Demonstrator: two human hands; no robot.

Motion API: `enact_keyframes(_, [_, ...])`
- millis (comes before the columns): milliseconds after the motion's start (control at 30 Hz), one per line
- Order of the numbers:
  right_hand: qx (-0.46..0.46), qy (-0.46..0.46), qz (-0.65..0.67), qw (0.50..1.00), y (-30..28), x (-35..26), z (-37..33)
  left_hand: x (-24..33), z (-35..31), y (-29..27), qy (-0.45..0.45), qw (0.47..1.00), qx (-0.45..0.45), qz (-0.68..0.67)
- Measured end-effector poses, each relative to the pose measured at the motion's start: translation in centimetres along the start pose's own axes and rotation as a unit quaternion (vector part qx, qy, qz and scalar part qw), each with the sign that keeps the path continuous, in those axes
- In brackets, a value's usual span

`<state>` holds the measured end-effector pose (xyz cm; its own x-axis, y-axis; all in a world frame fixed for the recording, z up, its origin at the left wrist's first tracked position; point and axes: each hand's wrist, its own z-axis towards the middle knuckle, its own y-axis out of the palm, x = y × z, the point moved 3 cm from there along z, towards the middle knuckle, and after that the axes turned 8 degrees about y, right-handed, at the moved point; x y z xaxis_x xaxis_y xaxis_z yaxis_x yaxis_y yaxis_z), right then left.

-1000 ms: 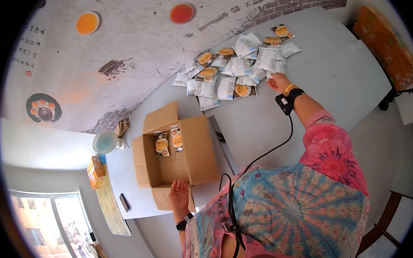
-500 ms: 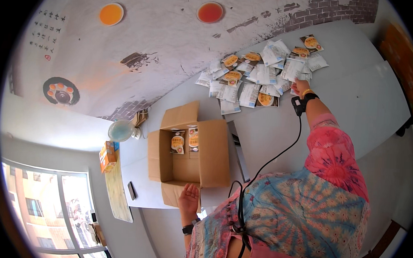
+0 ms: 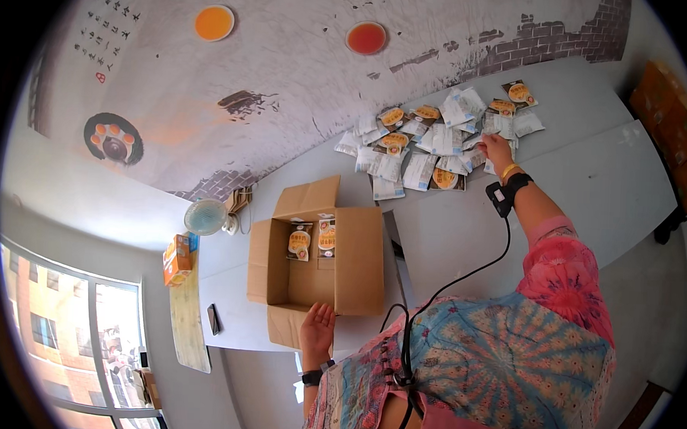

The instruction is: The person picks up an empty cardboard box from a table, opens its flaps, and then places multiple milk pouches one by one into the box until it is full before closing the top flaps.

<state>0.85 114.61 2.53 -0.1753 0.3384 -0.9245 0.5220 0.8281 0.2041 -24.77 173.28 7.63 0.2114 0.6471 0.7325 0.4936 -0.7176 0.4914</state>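
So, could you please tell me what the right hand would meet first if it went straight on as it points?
The right hand would most likely meet the flat, rectangular white-and-blue packets heaped on the pale grey table; it appears right at them, though depth leaves contact unclear.

The packets [image 3: 420,172] look like thin plastic film, smooth and slightly shiny—their surfaces creased and puffed. The box [image 3: 360,261] is matt brown cardboard, smooth-faced, as are its flaps. The table [image 3: 575,186] has a smooth pale grey top with a soft sheen. The wall [image 3: 312,52] looks flat and matt, its rough plaster and brick seemingly printed. The shirt [image 3: 498,352] is soft, patterned cloth, matt and gathered in folds. The cable [image 3: 407,355] has a smooth black sheath, apparently rubber or plastic. The phone [image 3: 214,318] is dark and smooth; the board [image 3: 189,323] shows a wood-like grain—real or printed, it is hard to tell.
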Motion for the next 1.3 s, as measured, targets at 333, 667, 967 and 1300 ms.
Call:
enact_keyframes(333, [-0.137, 0.144, 0.145, 0.969, 4.1, 1.1, -15.1, -1.7, 1.7, 0.8, -0.041, 0.995, -0.091, 0.018])
enact_keyframes(667, [-0.281, 0.345, 0.198, 0.873, 11.2, 2.5, -29.2, -2.9, 1.7, 8.5, 0.065, 0.899, -0.326, 0.284])
enact_keyframes(967, [-0.339, 0.440, 0.191, 0.809, 14.3, 3.3, -35.3, -3.3, 0.1, 11.9, 0.240, 0.762, -0.491, 0.347])
enact_keyframes(1300, [-0.324, 0.399, 0.192, 0.836, 15.0, 2.9, -36.9, -3.9, 1.3, 11.3, 0.168, 0.774, -0.533, 0.299])
